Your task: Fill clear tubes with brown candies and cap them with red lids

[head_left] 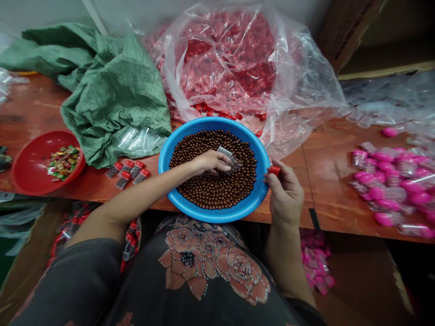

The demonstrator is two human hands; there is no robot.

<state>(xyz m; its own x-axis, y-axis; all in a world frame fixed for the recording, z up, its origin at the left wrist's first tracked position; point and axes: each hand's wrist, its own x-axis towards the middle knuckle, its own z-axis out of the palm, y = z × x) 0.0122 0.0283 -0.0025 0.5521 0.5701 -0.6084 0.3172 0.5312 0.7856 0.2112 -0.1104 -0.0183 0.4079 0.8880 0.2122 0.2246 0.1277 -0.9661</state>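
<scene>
A blue basin (173, 199) full of small round brown balls (217, 194) stands at the table's front edge. Over the balls, my left hand (212, 162) is closed on a small clear plastic container (228, 156), whose lower part lies among them. Just past the basin's right rim, my right hand (287, 194) pinches a red cap (273, 170) between thumb and fingers. Several filled containers with red caps (127, 174) lie left of the basin. Empty clear containers (139, 141) spill from a green woven sack (115, 95) behind them.
A large clear bag of red caps (227, 59) lies behind the basin. A red bowl (27, 167) with wrapped sweets stands at left. Pink-capped containers (390, 181) are piled at right. Below the table edge are boxes with red-capped containers (131, 240) and pink-capped ones.
</scene>
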